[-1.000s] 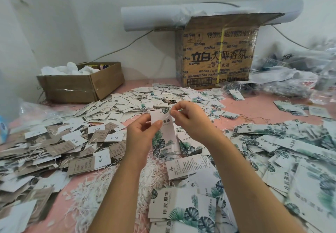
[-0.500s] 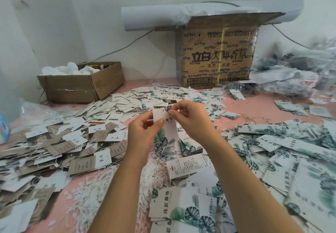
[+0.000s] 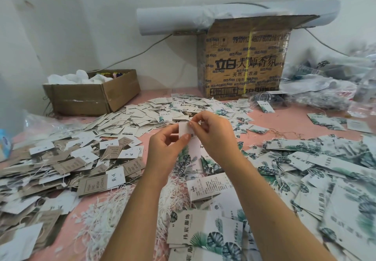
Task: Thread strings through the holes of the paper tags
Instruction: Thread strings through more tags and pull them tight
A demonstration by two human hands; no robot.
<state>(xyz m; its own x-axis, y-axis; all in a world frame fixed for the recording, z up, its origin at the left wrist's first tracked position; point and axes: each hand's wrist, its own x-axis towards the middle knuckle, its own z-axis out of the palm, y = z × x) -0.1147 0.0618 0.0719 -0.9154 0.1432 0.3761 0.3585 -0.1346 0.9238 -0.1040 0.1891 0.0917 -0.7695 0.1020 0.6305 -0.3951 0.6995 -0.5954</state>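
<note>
Mid-threading: pinching leaf-print tag [image 3: 185, 131] upright with left hand [image 3: 163, 150], nipping its top edge with right hand [image 3: 213, 136]. Next, feeding string, not discernible here, cleanly through the hole.

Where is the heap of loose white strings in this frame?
Head view, bottom centre: the white strings lie heaped on the pink table, between the brown tags on the left and the leaf-print tags on the right.

Light was soft and even, shadows faint; wide-angle distortion bowed the edges; tags [image 3: 345, 205] at the right margin were blurred
</note>
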